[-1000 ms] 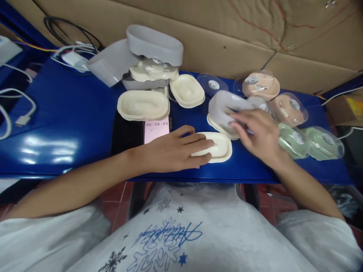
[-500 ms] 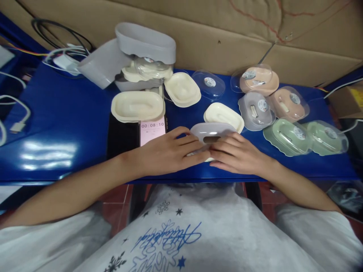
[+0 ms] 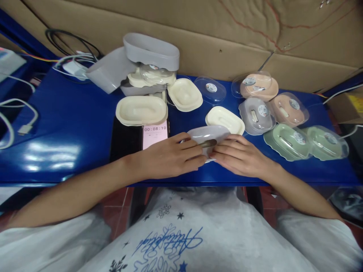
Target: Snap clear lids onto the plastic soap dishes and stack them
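Between my hands is a pale grey oval plastic piece (image 3: 209,131) with a brownish elongated slot in its middle. It is tilted just above the front of the table. My left hand (image 3: 176,156) grips its left end, fingers curled over it. My right hand (image 3: 241,156) closes on its right end, thumb hidden. Right behind the piece lies a cream oval dish (image 3: 225,119). To the left, a longer cream dish (image 3: 141,109) rests partly over a phone (image 3: 155,136) showing a timer. Another cream dish (image 3: 185,94) sits farther back.
Grey oval tubs (image 3: 151,49) are piled with cream parts at the back left, near coiled cables (image 3: 75,66). A clear lid (image 3: 211,90) lies mid-back. Right of it stand several clear-covered boxes in peach (image 3: 289,109), grey (image 3: 256,126) and green (image 3: 286,141). Cardboard (image 3: 204,49) borders the blue table (image 3: 70,124).
The grey piece has turned and tilted in my hands, its slot now slanting and nearer my left fingers. My hands have moved slightly apart. The whole view has shifted a little.
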